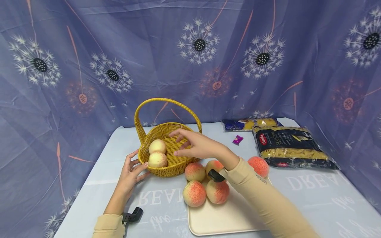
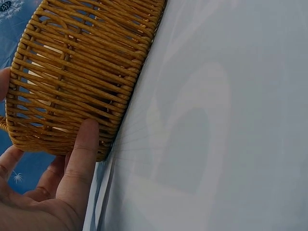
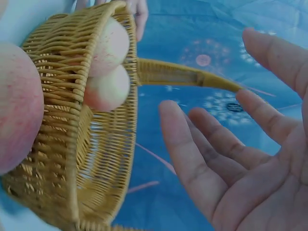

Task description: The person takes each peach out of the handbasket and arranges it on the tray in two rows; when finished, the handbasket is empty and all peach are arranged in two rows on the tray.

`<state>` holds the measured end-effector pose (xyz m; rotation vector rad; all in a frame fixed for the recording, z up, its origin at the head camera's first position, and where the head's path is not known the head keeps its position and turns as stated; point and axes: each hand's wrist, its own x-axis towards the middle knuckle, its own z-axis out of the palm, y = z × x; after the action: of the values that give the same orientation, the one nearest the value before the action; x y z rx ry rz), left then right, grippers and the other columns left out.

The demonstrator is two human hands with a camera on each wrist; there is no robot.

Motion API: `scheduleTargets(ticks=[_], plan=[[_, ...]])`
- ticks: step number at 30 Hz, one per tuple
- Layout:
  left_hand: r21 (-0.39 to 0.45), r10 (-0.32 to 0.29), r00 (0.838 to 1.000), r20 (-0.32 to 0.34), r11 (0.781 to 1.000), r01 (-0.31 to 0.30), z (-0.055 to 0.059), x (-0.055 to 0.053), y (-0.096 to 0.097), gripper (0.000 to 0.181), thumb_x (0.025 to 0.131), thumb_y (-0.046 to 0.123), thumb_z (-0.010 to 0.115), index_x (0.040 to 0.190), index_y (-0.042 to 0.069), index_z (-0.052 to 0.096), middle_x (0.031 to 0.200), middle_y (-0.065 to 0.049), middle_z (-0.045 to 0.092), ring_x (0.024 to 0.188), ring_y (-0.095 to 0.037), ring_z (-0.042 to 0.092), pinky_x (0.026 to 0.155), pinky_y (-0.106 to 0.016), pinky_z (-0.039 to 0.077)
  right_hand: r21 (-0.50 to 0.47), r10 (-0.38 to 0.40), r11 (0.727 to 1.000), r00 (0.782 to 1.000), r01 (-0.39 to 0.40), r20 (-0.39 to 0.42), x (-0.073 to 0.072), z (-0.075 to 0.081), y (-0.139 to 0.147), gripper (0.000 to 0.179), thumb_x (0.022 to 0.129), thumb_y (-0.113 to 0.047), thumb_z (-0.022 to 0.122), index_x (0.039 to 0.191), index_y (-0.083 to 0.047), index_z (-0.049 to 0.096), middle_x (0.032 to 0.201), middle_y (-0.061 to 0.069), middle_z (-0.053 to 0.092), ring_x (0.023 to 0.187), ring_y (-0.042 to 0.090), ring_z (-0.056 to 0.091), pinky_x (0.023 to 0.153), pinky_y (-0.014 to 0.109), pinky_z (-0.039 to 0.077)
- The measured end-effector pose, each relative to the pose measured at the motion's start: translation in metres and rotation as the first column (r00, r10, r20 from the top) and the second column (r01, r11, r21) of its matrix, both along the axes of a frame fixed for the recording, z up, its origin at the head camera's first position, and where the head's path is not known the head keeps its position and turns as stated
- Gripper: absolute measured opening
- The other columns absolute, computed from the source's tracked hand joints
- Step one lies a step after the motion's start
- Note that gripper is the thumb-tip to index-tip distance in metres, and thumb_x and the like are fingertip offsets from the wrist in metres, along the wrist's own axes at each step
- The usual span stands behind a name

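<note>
A yellow wicker basket [image 1: 174, 170] with a tall arched handle stands at the table's middle left. Two pale peaches [image 1: 157, 159] lie in its left side. My left hand [image 1: 130, 173] holds the basket's left end, thumb at the rim; fingers spread against the weave [image 2: 82, 82] in the left wrist view. Over the basket's right part hovers my right hand [image 1: 197, 143], fingers apart and loosely bent. Its palm [image 3: 269, 192] shows bare in the right wrist view, a little away from the basket opening. Several red-blushed peaches [image 1: 194, 193] sit on a cream tray [image 1: 220, 219] in front.
Two pasta bags, one dark [image 1: 293, 145] and one blue [image 1: 250, 124], lie at the back right. A small purple wrapped sweet [image 1: 237, 140] is left of them. My right forearm [image 1: 259, 195] crosses above the tray. A patterned blue curtain [image 1: 166, 66] hangs behind the table.
</note>
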<state>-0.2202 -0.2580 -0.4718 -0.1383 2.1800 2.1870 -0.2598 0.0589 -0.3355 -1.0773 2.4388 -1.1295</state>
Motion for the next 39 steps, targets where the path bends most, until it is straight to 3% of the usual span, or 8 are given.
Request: scheduleTargets(ticks=[10, 16, 19, 23, 26, 29, 36, 39], plan=[[0.002, 0.0, 1.0, 0.002, 1.0, 0.0, 0.002, 0.0, 0.0, 0.078, 0.105, 0.017, 0.071, 0.168, 0.029, 0.026, 0.15, -0.017, 0.039, 0.115, -0.004, 0.066, 0.098, -0.038, 0.067, 0.056, -0.041, 0.998, 0.999, 0.041, -0.009, -0.054, -0.011, -0.046, 0.056, 0.104, -0.031, 0.073, 0.154, -0.014, 0.052, 0.154, 0.011, 0.057, 0.139, 0.031, 0.06, 0.109, 0.043, 0.06], [0.001, 0.005, 1.0, 0.003, 1.0, -0.005, 0.001, 0.0, -0.001, 0.077, 0.105, 0.016, 0.071, 0.167, 0.03, 0.027, 0.15, -0.017, 0.039, 0.114, -0.005, 0.066, 0.097, -0.038, 0.067, 0.08, -0.107, 0.992, 0.984, 0.097, 0.141, -0.078, -0.024, -0.064, 0.056, 0.105, -0.034, 0.072, 0.154, -0.016, 0.052, 0.141, 0.018, 0.063, 0.105, 0.03, 0.072, 0.09, 0.045, 0.066], [0.003, 0.004, 1.0, 0.0, 1.0, -0.004, 0.001, 0.0, 0.0, 0.077, 0.105, 0.015, 0.07, 0.167, 0.03, 0.028, 0.15, -0.018, 0.039, 0.114, -0.005, 0.066, 0.097, -0.039, 0.067, 0.092, -0.117, 0.991, 0.974, 0.1, 0.197, -0.087, -0.031, -0.07, 0.059, 0.106, -0.033, 0.07, 0.157, -0.014, 0.048, 0.141, 0.019, 0.062, 0.09, 0.026, 0.069, 0.093, 0.053, 0.065], [-0.015, 0.003, 1.0, -0.003, 1.0, -0.003, 0.001, 0.0, 0.0, 0.076, 0.106, 0.017, 0.07, 0.167, 0.031, 0.028, 0.153, -0.019, 0.039, 0.115, -0.004, 0.066, 0.097, -0.039, 0.067, 0.102, -0.129, 0.989, 0.959, 0.106, 0.254, -0.094, -0.038, -0.077, 0.059, 0.108, -0.029, 0.068, 0.159, -0.011, 0.045, 0.133, 0.017, 0.06, 0.075, 0.021, 0.055, 0.091, 0.06, 0.06], [-0.03, 0.003, 1.0, -0.002, 1.0, -0.003, 0.001, 0.0, 0.0, 0.076, 0.106, 0.018, 0.07, 0.167, 0.032, 0.027, 0.154, -0.018, 0.039, 0.115, -0.004, 0.065, 0.097, -0.038, 0.067, 0.112, -0.146, 0.987, 0.94, 0.116, 0.309, -0.097, -0.041, -0.081, 0.059, 0.108, -0.027, 0.067, 0.16, -0.012, 0.045, 0.097, 0.01, 0.055, 0.061, 0.015, 0.039, 0.074, 0.051, 0.053], [-0.032, 0.003, 1.0, -0.001, 0.999, -0.003, 0.001, -0.001, 0.0, 0.077, 0.106, 0.018, 0.07, 0.168, 0.032, 0.027, 0.153, -0.018, 0.039, 0.115, -0.004, 0.066, 0.097, -0.038, 0.067, 0.134, -0.151, 0.985, 0.92, 0.109, 0.361, -0.1, -0.043, -0.084, 0.061, 0.108, -0.028, 0.068, 0.162, -0.015, 0.043, 0.088, 0.004, 0.046, 0.056, 0.013, 0.029, 0.066, 0.043, 0.041], [-0.026, 0.006, 1.0, 0.006, 1.0, -0.006, 0.001, -0.001, 0.0, 0.078, 0.105, 0.018, 0.071, 0.168, 0.032, 0.027, 0.154, -0.018, 0.039, 0.115, -0.005, 0.066, 0.098, -0.039, 0.067, 0.248, -0.193, 0.963, 0.916, 0.107, 0.351, -0.102, -0.04, -0.09, 0.066, 0.106, -0.033, 0.07, 0.164, -0.021, 0.041, 0.138, 0.013, 0.055, 0.075, 0.024, 0.049, 0.085, 0.05, 0.06], [-0.033, 0.006, 1.0, 0.007, 0.999, -0.006, 0.001, -0.001, -0.001, 0.078, 0.105, 0.019, 0.071, 0.168, 0.033, 0.027, 0.154, -0.018, 0.039, 0.116, -0.005, 0.065, 0.098, -0.039, 0.067, 0.278, -0.196, 0.956, 0.912, 0.096, 0.359, -0.102, -0.039, -0.094, 0.066, 0.106, -0.033, 0.069, 0.165, -0.022, 0.041, 0.148, 0.019, 0.054, 0.083, 0.029, 0.058, 0.094, 0.054, 0.063]])
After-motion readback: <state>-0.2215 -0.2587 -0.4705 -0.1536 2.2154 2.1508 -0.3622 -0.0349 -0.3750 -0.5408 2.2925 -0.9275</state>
